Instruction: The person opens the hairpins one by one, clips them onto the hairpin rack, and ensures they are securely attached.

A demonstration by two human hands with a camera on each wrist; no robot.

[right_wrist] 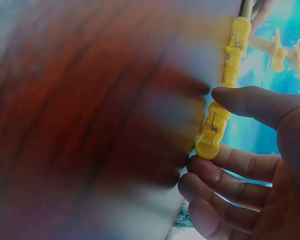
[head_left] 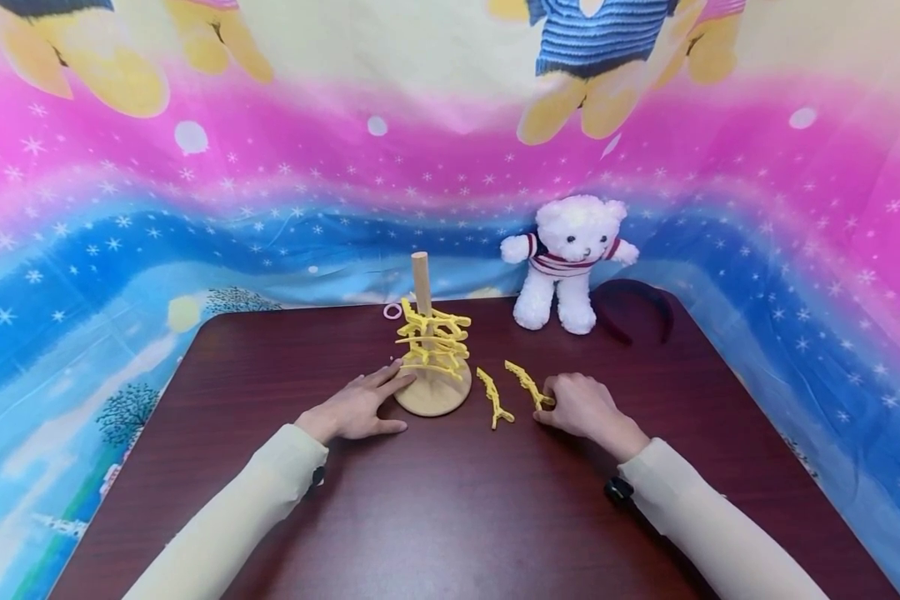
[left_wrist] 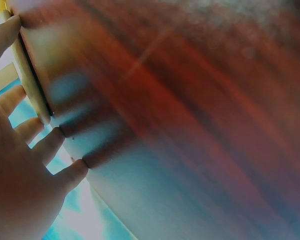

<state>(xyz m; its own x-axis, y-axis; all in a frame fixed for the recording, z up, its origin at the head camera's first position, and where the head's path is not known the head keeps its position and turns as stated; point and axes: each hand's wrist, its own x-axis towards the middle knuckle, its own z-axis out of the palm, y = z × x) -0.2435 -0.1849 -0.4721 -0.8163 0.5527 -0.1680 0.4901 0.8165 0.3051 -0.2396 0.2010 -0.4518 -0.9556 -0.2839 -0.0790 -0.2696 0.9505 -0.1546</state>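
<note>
A wooden stand (head_left: pixel 429 398), a round base with an upright pole, carries several yellow alligator hair clips around its pole. At its left side my left hand (head_left: pixel 360 403) lies with fingers spread, fingertips right at the base's edge. In the left wrist view the straight fingers (left_wrist: pixel 50 145) rest on the tabletop beside the base. To the right, two more yellow clips lie on the table. The nearer-to-stand clip (head_left: pixel 495 398) lies by itself. My right hand (head_left: pixel 583 410) pinches the handle end of the other hair clip (head_left: pixel 527 383) between thumb and fingers, low at the tabletop.
A white teddy bear (head_left: pixel 566 262) in a striped top stands at the back of the dark brown table (head_left: pixel 435 508). Beside it lies a dark headband (head_left: pixel 663 312). A small pale pink ring (head_left: pixel 393 311) lies behind the stand. A patterned cloth (head_left: pixel 330 179) hangs around the table.
</note>
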